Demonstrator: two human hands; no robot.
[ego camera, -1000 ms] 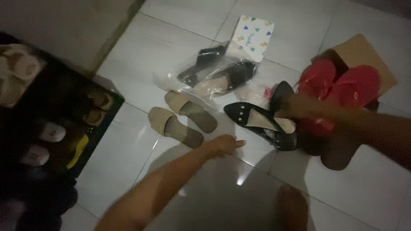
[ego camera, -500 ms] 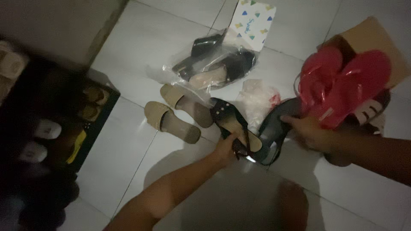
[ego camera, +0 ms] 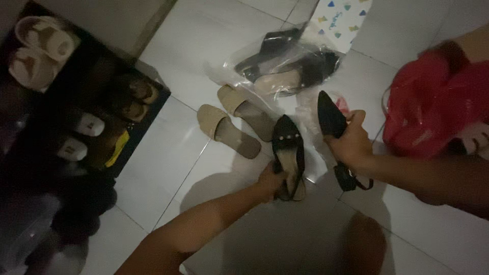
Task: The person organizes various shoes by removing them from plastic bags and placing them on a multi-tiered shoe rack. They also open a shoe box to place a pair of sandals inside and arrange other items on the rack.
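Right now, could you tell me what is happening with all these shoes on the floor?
A person crouched over a white tiled floor holds one black pointed shoe in each hand. The left hand grips the studded black shoe at its heel, its toe pointing away. The right hand holds the other black shoe lifted. A pair of beige slides lies beside them, bagged black sandals beyond, and red shoes in plastic to the right.

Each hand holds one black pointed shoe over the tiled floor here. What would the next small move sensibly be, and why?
Probably bring the two together as a pair: the left hand grips one black shoe near its heel, and the right hand holds the other black shoe lifted, toe up, with only a small gap between them.
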